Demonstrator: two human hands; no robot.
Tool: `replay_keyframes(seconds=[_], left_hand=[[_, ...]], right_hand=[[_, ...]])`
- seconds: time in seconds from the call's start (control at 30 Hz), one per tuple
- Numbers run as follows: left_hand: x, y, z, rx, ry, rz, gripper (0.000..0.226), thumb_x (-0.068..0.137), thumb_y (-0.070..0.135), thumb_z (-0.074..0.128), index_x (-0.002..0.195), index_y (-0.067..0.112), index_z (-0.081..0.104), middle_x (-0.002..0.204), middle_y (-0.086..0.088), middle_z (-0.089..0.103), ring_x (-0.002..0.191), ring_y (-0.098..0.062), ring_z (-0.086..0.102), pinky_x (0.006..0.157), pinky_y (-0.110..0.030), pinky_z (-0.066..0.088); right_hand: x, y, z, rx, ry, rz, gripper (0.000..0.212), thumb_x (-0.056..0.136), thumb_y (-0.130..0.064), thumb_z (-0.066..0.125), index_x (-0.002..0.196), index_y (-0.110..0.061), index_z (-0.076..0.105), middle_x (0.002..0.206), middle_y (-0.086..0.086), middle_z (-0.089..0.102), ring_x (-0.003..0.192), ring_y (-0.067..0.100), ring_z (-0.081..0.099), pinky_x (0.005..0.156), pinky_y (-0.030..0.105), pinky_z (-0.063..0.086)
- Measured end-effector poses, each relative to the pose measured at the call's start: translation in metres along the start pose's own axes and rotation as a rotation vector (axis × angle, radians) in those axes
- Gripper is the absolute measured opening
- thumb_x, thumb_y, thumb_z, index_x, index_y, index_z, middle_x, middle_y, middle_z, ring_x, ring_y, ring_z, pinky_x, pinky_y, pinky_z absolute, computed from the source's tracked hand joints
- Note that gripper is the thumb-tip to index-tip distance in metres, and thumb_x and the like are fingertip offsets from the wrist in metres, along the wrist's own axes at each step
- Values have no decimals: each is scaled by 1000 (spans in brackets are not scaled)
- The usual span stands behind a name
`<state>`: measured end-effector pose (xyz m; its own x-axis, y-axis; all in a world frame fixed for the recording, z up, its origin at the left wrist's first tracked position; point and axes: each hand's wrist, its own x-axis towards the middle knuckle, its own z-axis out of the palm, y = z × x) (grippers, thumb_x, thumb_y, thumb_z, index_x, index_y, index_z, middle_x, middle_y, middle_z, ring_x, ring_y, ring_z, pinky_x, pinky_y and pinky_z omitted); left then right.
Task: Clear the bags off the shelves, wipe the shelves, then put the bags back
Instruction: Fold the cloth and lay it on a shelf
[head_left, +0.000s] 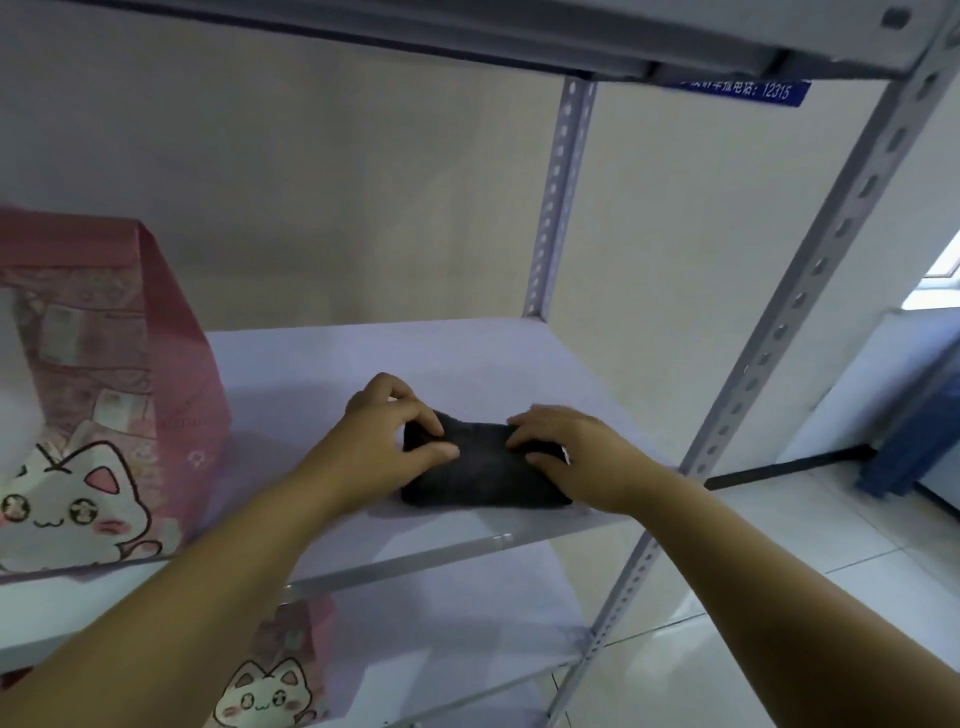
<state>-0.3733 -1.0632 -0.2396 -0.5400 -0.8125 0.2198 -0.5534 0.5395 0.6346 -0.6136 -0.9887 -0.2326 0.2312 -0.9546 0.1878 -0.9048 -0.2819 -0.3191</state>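
A folded dark grey cloth (480, 475) lies on the white middle shelf (322, 374), near its front right edge. My left hand (387, 431) pinches the cloth's left end with fingers and thumb. My right hand (566, 447) presses on its right end, fingers curled over it. A pink paper bag with a white cat print (98, 395) stands upright on the same shelf at the far left, apart from both hands. A second pink cat bag (275, 675) stands on the shelf below, partly hidden by my left forearm.
Perforated metal uprights (779, 338) frame the rack's right side, and one upright (558, 197) stands at the back. An upper shelf (467, 31) overhangs. A blue sign (748, 91) hangs under it. Tiled floor and a blue object (919, 415) lie to the right.
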Motion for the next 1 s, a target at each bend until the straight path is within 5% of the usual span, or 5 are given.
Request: replay_keyframes(seconds=[0.13, 0.27, 0.47, 0.67, 1.0], left_hand=[[-3, -1, -5, 167, -209, 21, 45, 70, 59, 67, 111, 40, 59, 123, 19, 29, 111, -5, 26, 92, -24, 31], [10, 7, 2, 318, -97, 44, 44, 79, 50, 63, 120, 34, 58, 133, 11, 35, 120, -12, 26, 92, -26, 33], [32, 36, 35, 196, 45, -43, 22, 83, 30, 65, 102, 22, 57, 98, 0, 54, 85, -18, 56, 73, -27, 44], [50, 56, 69, 56, 2, -16, 32, 86, 24, 63, 116, 15, 61, 115, -4, 64, 105, -20, 59, 93, -29, 44], [82, 57, 95, 262, -176, 78, 47, 94, 32, 50, 139, 21, 42, 146, 2, 41, 129, -27, 36, 108, -29, 24]], right_hand=[[-3, 0, 0, 10, -159, 93, 28, 95, -27, 46, 121, -33, 54, 133, -13, 51, 115, 11, 48, 98, 23, 34], [-16, -2, -4, -100, -132, 134, 31, 94, -40, 43, 122, -34, 53, 121, -9, 53, 104, 15, 52, 91, 31, 43], [-39, -10, -2, -235, -64, 365, 41, 89, -60, 38, 120, -35, 51, 101, -3, 47, 84, 17, 54, 71, 31, 49], [-47, -2, -2, -248, 25, 548, 40, 95, -52, 31, 113, -29, 59, 101, 0, 50, 89, 20, 52, 78, 38, 51], [-30, 14, -6, -295, -28, 684, 38, 100, -37, 28, 113, -17, 58, 106, 7, 44, 100, 27, 44, 71, 37, 41]])
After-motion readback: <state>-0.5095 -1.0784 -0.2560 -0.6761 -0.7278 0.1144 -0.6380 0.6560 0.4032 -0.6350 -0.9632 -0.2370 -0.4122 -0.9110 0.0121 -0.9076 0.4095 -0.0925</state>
